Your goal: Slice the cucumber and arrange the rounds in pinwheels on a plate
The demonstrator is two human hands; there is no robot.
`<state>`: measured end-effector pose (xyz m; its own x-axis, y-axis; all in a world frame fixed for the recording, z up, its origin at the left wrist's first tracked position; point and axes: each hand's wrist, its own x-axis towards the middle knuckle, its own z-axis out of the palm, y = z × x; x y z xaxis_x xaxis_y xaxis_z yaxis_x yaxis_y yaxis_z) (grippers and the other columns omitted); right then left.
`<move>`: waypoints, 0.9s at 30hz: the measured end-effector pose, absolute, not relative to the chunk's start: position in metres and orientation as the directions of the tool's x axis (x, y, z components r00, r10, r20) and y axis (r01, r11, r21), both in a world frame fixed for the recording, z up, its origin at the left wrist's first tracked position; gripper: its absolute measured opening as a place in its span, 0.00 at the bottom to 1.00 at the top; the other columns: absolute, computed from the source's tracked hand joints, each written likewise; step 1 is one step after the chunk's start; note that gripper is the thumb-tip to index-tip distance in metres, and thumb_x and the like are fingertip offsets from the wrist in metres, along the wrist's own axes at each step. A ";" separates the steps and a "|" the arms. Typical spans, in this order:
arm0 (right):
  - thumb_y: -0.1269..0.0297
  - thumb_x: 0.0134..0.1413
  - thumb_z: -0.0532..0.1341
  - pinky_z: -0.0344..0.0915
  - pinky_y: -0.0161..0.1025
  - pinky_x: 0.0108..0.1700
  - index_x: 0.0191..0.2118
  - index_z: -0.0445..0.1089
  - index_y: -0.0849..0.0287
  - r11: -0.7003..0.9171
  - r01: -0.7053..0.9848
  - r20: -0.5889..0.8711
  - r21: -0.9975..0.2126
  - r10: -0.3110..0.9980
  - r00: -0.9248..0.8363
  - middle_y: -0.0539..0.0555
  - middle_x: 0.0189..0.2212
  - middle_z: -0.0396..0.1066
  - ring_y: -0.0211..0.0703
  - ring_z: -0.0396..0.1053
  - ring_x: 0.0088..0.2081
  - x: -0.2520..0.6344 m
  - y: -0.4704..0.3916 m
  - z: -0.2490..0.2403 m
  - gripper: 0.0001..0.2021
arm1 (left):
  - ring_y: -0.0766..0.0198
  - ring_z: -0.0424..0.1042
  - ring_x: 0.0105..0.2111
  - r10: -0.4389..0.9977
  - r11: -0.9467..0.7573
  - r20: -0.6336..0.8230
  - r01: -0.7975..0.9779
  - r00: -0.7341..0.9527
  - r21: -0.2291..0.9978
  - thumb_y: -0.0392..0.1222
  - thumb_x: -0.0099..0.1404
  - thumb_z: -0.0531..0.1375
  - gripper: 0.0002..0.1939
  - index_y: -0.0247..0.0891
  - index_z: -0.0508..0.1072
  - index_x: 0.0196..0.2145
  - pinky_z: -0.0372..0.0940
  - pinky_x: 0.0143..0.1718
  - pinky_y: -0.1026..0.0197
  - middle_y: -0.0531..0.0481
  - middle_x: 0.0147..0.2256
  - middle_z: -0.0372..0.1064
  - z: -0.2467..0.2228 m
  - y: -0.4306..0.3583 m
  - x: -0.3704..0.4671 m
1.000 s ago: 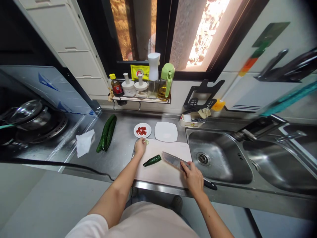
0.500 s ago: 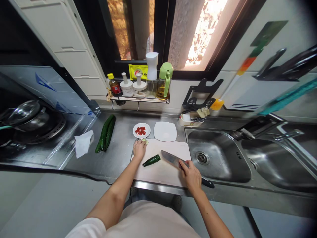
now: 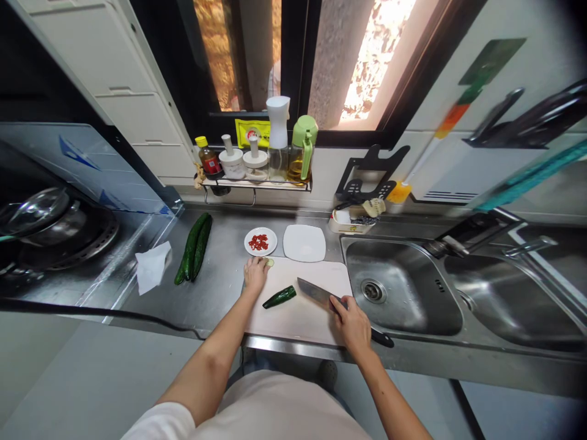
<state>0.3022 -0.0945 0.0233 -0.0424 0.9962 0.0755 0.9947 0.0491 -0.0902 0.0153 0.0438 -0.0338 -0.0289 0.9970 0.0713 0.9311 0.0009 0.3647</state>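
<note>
My right hand (image 3: 354,324) grips a kitchen knife (image 3: 314,293) by its black handle, with the forefinger along the blade. The blade lies low over the white cutting board (image 3: 298,324), pointing up and left. A short piece of dark green cucumber (image 3: 279,297) rests on the board, left of the knife tip and apart from it. My left hand (image 3: 255,275) is at the board's upper left corner, fingers closed around pale cucumber slices (image 3: 270,263), which are partly hidden by the fingers.
Behind the board stand a small plate of chopped red pieces (image 3: 259,242) and a white square plate (image 3: 304,242). Whole cucumbers (image 3: 193,249) and a paper towel (image 3: 153,267) lie left. A sink (image 3: 403,290) is right; a condiment rack (image 3: 257,182) hangs behind.
My left fingers have closed further over the pale slices, so less of them shows. The knife and the cucumber piece stay in place on the board; the view has shifted slightly.
</note>
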 end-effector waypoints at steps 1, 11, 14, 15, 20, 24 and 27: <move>0.71 0.53 0.56 0.55 0.34 0.36 0.52 0.69 0.48 0.048 0.995 0.075 -0.091 0.996 -0.041 0.54 0.44 0.63 0.37 0.63 0.34 0.302 -0.094 0.023 0.21 | 0.54 0.59 0.47 0.997 0.004 0.067 0.931 -0.030 0.366 0.46 0.66 0.54 0.15 0.47 0.73 0.48 0.55 0.47 0.54 0.46 0.48 0.67 -0.034 0.043 0.015; 0.70 0.55 0.55 0.54 0.33 0.33 0.51 0.70 0.50 0.037 0.991 0.059 -0.126 0.998 -0.030 0.52 0.36 0.65 0.35 0.62 0.31 0.296 -0.089 0.024 0.19 | 0.55 0.59 0.48 0.998 0.009 0.062 0.930 -0.034 0.367 0.46 0.67 0.53 0.15 0.47 0.74 0.48 0.55 0.49 0.54 0.46 0.49 0.68 -0.034 0.040 0.015; 0.71 0.55 0.55 0.53 0.33 0.33 0.50 0.70 0.50 0.033 0.991 0.048 -0.133 0.998 -0.027 0.51 0.35 0.65 0.35 0.62 0.31 0.295 -0.089 0.024 0.19 | 0.56 0.59 0.48 0.997 0.013 0.066 0.931 -0.039 0.365 0.47 0.67 0.54 0.15 0.47 0.74 0.48 0.54 0.50 0.54 0.47 0.48 0.68 -0.034 0.040 0.015; 0.71 0.54 0.55 0.53 0.33 0.33 0.50 0.70 0.50 0.032 0.990 0.045 -0.138 0.999 -0.025 0.51 0.35 0.65 0.35 0.62 0.31 0.295 -0.090 0.023 0.19 | 0.55 0.59 0.48 0.997 0.018 0.062 0.932 -0.044 0.363 0.47 0.66 0.54 0.15 0.47 0.74 0.48 0.54 0.50 0.54 0.47 0.48 0.68 -0.033 0.040 0.016; 0.70 0.55 0.54 0.54 0.32 0.32 0.51 0.70 0.50 -0.002 0.982 -0.002 -0.187 1.000 0.001 0.51 0.37 0.66 0.34 0.64 0.32 0.293 -0.090 0.026 0.19 | 0.55 0.60 0.48 0.998 0.039 0.034 0.930 -0.055 0.365 0.47 0.66 0.54 0.15 0.46 0.74 0.48 0.55 0.49 0.54 0.46 0.47 0.69 -0.030 0.039 0.015; 0.67 0.60 0.51 0.54 0.32 0.31 0.52 0.68 0.52 -0.078 0.964 -0.085 -0.256 0.995 0.058 0.51 0.39 0.67 0.35 0.66 0.33 0.289 -0.089 0.029 0.17 | 0.54 0.61 0.48 0.992 0.078 0.056 0.900 -0.113 0.430 0.46 0.65 0.55 0.15 0.46 0.73 0.48 0.56 0.48 0.53 0.46 0.47 0.69 -0.025 0.037 0.017; 0.66 0.62 0.49 0.55 0.32 0.34 0.51 0.68 0.55 -0.121 0.942 -0.122 -0.312 0.989 0.087 0.53 0.39 0.68 0.36 0.67 0.35 0.287 -0.086 0.027 0.16 | 0.54 0.62 0.47 0.985 0.080 0.093 0.853 -0.148 0.515 0.46 0.65 0.56 0.15 0.44 0.73 0.47 0.58 0.47 0.53 0.46 0.47 0.69 -0.022 0.029 0.021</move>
<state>0.2874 -0.0860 0.0267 0.0866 0.9887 -0.1225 0.9424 -0.1211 -0.3118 0.0211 0.0288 -0.0222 -0.1485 0.9845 0.0930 0.8534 0.0801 0.5150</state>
